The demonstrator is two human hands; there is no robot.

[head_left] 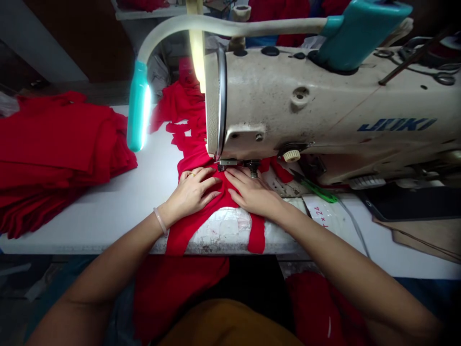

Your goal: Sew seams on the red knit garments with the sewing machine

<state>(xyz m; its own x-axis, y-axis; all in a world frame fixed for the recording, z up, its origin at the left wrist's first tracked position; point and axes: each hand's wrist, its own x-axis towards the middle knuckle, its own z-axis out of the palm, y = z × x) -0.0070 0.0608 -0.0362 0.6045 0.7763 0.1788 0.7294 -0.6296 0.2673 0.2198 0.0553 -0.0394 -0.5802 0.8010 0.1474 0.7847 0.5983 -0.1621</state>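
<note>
Red fabric [187, 230] lies across the bed of a cream sewing machine [273, 105], its front edge hanging over the table. Flat on the cloth just left of the presser foot [227, 164] rests my left hand [198, 190], fingers stretched out. My right hand [252, 190] presses the fabric on the other side of the foot, fingers extended and partly behind a machine part. The needle's tip cannot be made out. A narrow red strip [257, 235] hangs below my right wrist. More joined red pieces [183, 105] trail away behind the machine head.
A tall stack of red cloth pieces [61, 144] sits on the white table [144, 192] at left. A lit lamp [136, 110] on a bent neck hangs left of the machine. Green-handled snips [320, 191] and a dark phone-like slab [414, 199] lie at right.
</note>
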